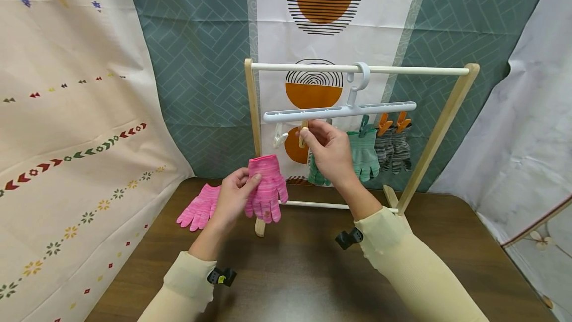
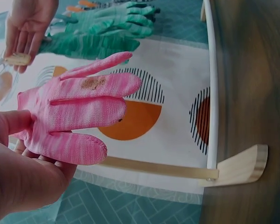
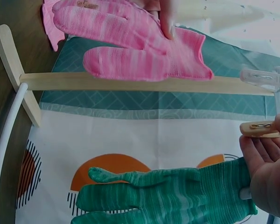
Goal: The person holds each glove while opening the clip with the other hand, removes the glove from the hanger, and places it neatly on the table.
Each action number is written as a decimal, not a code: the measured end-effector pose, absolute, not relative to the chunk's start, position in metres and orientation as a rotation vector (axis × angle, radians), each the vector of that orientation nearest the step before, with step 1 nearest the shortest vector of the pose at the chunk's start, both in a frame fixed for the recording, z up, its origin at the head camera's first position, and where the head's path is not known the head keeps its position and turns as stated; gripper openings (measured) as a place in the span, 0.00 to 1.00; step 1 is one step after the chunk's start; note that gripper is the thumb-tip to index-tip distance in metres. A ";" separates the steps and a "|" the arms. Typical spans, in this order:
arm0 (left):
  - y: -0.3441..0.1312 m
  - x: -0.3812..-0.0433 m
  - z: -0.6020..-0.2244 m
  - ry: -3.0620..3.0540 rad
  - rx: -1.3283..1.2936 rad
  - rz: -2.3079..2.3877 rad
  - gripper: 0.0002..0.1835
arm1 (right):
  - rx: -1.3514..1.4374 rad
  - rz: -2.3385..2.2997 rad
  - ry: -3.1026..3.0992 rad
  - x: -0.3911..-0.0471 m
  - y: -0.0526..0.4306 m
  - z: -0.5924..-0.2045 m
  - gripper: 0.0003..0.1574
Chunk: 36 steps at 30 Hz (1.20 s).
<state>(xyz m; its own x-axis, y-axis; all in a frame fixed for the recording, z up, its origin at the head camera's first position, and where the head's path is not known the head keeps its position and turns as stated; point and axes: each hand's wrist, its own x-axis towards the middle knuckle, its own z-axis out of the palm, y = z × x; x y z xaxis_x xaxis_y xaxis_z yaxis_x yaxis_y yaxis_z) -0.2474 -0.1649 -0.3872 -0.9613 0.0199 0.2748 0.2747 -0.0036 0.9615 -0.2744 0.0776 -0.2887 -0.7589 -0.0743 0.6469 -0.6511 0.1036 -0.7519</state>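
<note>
Below the grey plastic hanger [image 1: 313, 114], left fingers [image 1: 252, 182] pinch a pink knit glove [image 1: 268, 185] between them, right fingers [image 1: 311, 139] a beige wooden clothespin [image 3: 250, 129]

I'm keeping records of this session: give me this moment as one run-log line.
left hand: holds pink glove | right hand: pinches wooden clip | other pink glove: on table | green gloves: clipped to hanger

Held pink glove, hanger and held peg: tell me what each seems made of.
Pink glove: apparently knitted fabric, matte; fine ribs and streaky yarn show. Hanger: probably plastic, smooth, with moulded-looking slots. Peg: pale tan, so likely wood, possibly plastic; smooth, with a shiny, metal-looking spring.
</note>
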 end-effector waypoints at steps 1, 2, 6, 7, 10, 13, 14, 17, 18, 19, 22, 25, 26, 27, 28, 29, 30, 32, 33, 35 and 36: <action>-0.166 -0.247 -0.387 -2.079 -0.310 -2.083 0.15 | 0.707 1.694 -1.938 -0.274 0.078 -0.289 0.19; -0.168 -0.247 -0.387 -2.074 -0.306 -2.086 0.15 | 0.707 1.691 -1.940 -0.274 0.078 -0.289 0.19; -0.174 -0.248 -0.389 -2.066 -0.279 -2.083 0.15 | 0.704 1.684 -1.942 -0.275 0.078 -0.289 0.19; -0.175 -0.248 -0.389 -2.068 -0.271 -2.077 0.15 | 0.705 1.684 -1.939 -0.275 0.078 -0.289 0.19; -0.179 -0.249 -0.392 -2.084 -0.239 -2.053 0.15 | 0.707 1.685 -1.933 -0.276 0.078 -0.289 0.20; -0.183 -0.250 -0.395 -2.103 -0.204 -2.035 0.16 | 0.709 1.685 -1.936 -0.276 0.078 -0.289 0.21; -0.184 -0.250 -0.396 -2.108 -0.195 -2.031 0.16 | 0.709 1.686 -1.939 -0.276 0.079 -0.289 0.21; -0.188 -0.250 -0.399 -2.123 -0.175 -2.023 0.18 | 0.706 1.694 -1.946 -0.276 0.080 -0.289 0.21; -0.189 -0.250 -0.399 -2.126 -0.172 -2.021 0.18 | 0.704 1.698 -1.947 -0.276 0.080 -0.289 0.21; -0.190 -0.250 -0.399 -2.128 -0.167 -2.020 0.18 | 0.699 1.700 -1.948 -0.276 0.080 -0.289 0.22; -0.194 -0.251 -0.400 -2.137 -0.155 -2.008 0.19 | 0.684 1.698 -1.954 -0.275 0.082 -0.290 0.22; -0.198 -0.251 -0.402 -2.137 -0.143 -2.001 0.19 | 0.674 1.676 -1.970 -0.275 0.083 -0.292 0.24; -0.199 -0.252 -0.402 -2.137 -0.140 -1.999 0.19 | 0.673 1.665 -1.975 -0.275 0.083 -0.292 0.24; -0.201 -0.252 -0.403 -2.138 -0.137 -1.997 0.19 | 0.671 1.653 -1.981 -0.275 0.083 -0.293 0.24; -0.202 -0.253 -0.404 -2.135 -0.133 -2.000 0.19 | 0.672 1.644 -1.983 -0.274 0.083 -0.293 0.25; -0.203 -0.253 -0.404 -2.136 -0.131 -1.998 0.19 | 0.675 1.636 -1.985 -0.274 0.083 -0.294 0.25; -0.204 -0.253 -0.405 -2.136 -0.130 -1.997 0.19 | 0.679 1.632 -1.982 -0.273 0.083 -0.294 0.25; -0.207 -0.254 -0.407 -2.133 -0.126 -1.992 0.19 | 0.693 1.625 -1.970 -0.273 0.083 -0.295 0.26; -0.207 -0.254 -0.407 -2.134 -0.125 -1.986 0.19 | 0.703 1.623 -1.961 -0.273 0.082 -0.295 0.26; -0.209 -0.255 -0.407 -2.137 -0.116 -1.971 0.18 | 0.727 1.625 -1.937 -0.272 0.082 -0.296 0.26; -0.210 -0.255 -0.407 -2.136 -0.108 -1.966 0.18 | 0.738 1.625 -1.926 -0.272 0.083 -0.296 0.26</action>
<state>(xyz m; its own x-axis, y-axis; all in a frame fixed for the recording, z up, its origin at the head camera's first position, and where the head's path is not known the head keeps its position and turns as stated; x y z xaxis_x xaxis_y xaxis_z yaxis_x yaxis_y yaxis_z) -0.2553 -0.2095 -0.4072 -0.9694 -0.1050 0.2220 0.2125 0.0942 0.9726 -0.2722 0.0825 -0.2960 -0.7221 -0.0798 0.6872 -0.6908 0.1363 -0.7100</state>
